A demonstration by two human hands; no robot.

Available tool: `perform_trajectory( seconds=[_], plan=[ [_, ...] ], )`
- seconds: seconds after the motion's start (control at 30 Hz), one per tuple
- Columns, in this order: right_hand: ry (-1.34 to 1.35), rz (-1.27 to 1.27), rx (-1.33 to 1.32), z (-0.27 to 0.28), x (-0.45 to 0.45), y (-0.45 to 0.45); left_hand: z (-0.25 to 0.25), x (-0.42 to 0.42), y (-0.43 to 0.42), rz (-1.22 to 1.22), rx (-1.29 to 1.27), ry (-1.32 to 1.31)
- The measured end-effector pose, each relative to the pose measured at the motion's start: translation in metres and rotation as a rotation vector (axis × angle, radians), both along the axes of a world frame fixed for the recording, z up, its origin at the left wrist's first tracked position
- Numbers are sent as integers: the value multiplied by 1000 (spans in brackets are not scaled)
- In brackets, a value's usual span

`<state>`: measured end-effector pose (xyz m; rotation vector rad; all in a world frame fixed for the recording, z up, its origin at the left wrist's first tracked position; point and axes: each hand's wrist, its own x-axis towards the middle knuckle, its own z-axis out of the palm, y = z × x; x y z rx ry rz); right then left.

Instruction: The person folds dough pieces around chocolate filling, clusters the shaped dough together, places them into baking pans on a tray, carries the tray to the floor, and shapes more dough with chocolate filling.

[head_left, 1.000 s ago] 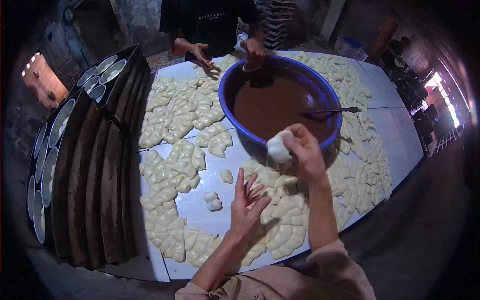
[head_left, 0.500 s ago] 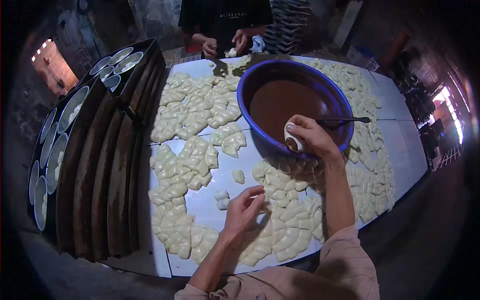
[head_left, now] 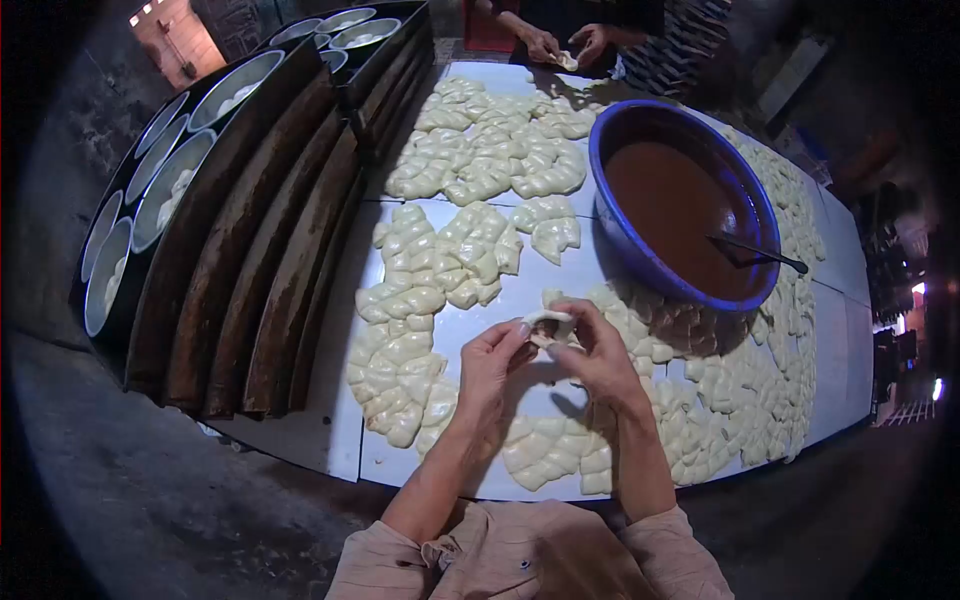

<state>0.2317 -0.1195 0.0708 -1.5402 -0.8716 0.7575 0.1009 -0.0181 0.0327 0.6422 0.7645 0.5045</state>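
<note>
Over the near middle of the table, my left hand [head_left: 490, 365] and my right hand [head_left: 603, 360] pinch the rim of one small piece of pale dough [head_left: 550, 318] between them. Its cupped middle shows brown filling. Flattened, shiny dough pieces [head_left: 395, 375] lie in joined patches around my hands and wrists. Beyond my right hand stands a large blue basin [head_left: 603, 185] of smooth brown filling [head_left: 665, 195]. A dark-handled utensil [head_left: 765, 252] leans on the basin's right rim, its lower end sunk in the filling.
At left, round metal tins [head_left: 235, 88] holding pale dough sit in dark, rusty racks [head_left: 290, 250]. Across the white table [head_left: 345, 420], a co-worker's hands [head_left: 570, 45] hold a dough piece. More dough [head_left: 790, 220] covers the right side.
My right hand has come from the basin's edge to my left hand with the filled dough. Both hands now hold it. The view has shifted, and the co-worker's hands have come together on dough.
</note>
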Motion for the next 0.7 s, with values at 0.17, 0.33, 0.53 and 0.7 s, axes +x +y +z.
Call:
perform_trajectory(
  seconds=[0.17, 0.33, 0.53, 0.7],
  plan=[
    [-422, -71, 12, -16, -37, 16, 0, -18, 4, 6, 247, 84],
    [-427, -188, 68, -15, -49, 30, 6, -23, 14, -17, 366, 121],
    [129, 47, 41, -14, -39, 22, 19, -28, 41, -148, 142, 114],
    [-87, 145, 85, -22, -38, 10, 28, -40, 40, -209, 202, 144]
  ],
)
